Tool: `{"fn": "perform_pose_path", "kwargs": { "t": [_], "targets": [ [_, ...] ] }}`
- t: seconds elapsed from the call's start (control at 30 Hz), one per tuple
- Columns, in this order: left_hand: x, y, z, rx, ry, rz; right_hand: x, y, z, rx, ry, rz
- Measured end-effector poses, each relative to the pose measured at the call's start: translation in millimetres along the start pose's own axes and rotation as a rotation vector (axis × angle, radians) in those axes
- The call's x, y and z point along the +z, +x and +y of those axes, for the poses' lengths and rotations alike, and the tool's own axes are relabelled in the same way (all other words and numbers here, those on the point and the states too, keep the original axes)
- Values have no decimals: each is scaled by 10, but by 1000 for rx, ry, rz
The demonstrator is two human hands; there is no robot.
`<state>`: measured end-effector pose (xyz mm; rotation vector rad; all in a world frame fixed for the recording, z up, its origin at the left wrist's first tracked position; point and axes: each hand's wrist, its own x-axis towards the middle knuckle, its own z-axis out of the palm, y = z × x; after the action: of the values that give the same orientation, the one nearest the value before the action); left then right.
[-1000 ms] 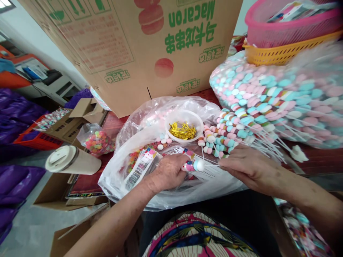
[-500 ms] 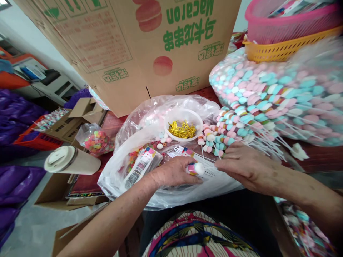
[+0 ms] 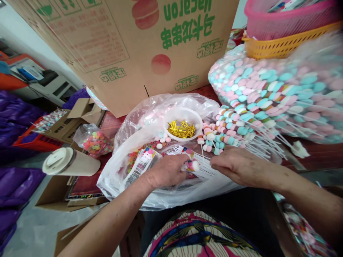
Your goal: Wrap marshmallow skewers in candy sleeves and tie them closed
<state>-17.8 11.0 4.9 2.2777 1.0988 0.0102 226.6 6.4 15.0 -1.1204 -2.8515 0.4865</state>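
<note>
A: Largest first?

B: Red worktop (image 3: 85,184). Brown carton (image 3: 134,53) stands at its back, printing upside down. Next, bulging clear bag of candy sticks (image 3: 233,71) on the right. Open plastic bag (image 3: 163,200) spread in front.

A: Hands?

B: Right hand (image 3: 241,166): fingers bent together over the open plastic bag; whether they pinch anything, cannot tell. Left hand (image 3: 167,171): fingers closed round a candy.

A: Then?

B: White bowl (image 3: 197,125), just beyond the hands.

A: The candy (image 3: 195,165)?

B: Above the open plastic bag, between the hands. Long axis roughly sideways; white tip points right, toward the right hand. Other end hidden by fingers.

A: Smallest?

B: Gold ties (image 3: 182,130), heaped in the bowl.
</note>
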Motion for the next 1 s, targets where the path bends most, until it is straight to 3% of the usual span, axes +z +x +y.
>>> {"fn": "perform_pose_path", "kwargs": {
  "t": [0.17,0.27,0.37,0.5,0.57,0.83,1.0],
  "targets": [
    [124,-39,66,56,377,227,-12,-21,-21,103,260,34],
    [189,-18,73,-80,428,236,-14,-17,-12,86,361,54],
    [122,-23,10,-114,171,69,-39,-43,34,-3,230,84],
    [-14,-35,-77,-86,-544,-371,-105,-72,65,-146,115,147],
    [-16,-16,-77,-156,-767,-478,-121,-59,36,-190,61,173],
    [139,18,-76,-210,-1172,-612,-89,-65,-17,-282,-53,268],
    [117,67,-44,-295,-1064,-594,-12,-88,-99,-279,-30,174]
  ]
}}
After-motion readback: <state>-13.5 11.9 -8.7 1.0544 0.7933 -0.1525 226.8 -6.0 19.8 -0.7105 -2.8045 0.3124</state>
